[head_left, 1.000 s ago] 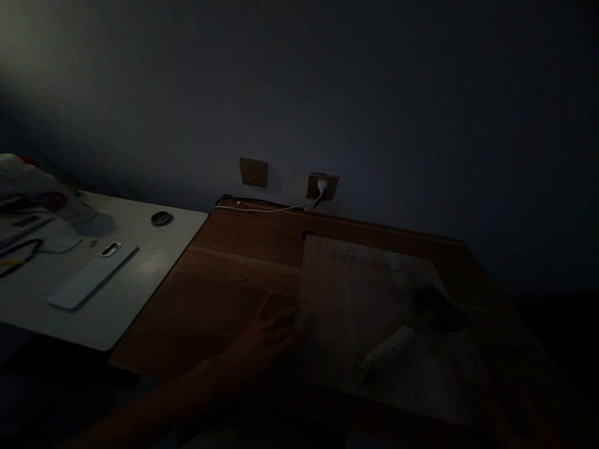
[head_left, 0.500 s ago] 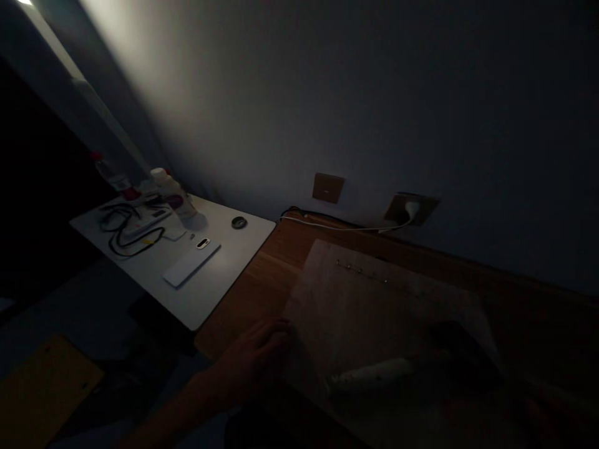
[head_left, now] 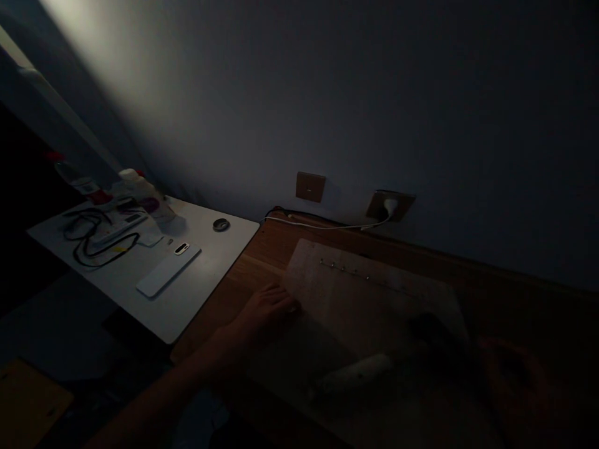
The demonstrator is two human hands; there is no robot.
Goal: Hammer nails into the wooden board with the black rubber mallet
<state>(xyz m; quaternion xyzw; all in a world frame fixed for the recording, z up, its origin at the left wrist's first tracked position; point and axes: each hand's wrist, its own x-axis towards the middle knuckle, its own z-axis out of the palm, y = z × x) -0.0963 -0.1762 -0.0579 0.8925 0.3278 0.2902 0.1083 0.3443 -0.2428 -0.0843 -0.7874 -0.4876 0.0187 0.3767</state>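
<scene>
A pale board (head_left: 322,305) lies on the wooden desk, with a row of several small shiny nails or screws (head_left: 343,268) along its far side. My left hand (head_left: 271,307) rests at the board's left edge, its fingers curled together; a small pale spot shows at the fingertips, too dim to name. Across the board lies a hammer-like tool, its light handle (head_left: 358,374) pointing left and its dark head (head_left: 437,337) to the right. Deep in shadow, my right hand (head_left: 512,371) is just right of that head; its fingers and any hold are unclear.
A white side table (head_left: 206,280) adjoins on the left, bearing a phone (head_left: 168,271), a tape roll (head_left: 221,224), black cables (head_left: 84,234) and bottles (head_left: 150,196). A plug (head_left: 389,206) sits in the wall socket, its white cable running along the desk's back.
The view has shifted slightly right. My left hand has moved up along the board's left edge. My right hand has come further into view beside the dark tool head.
</scene>
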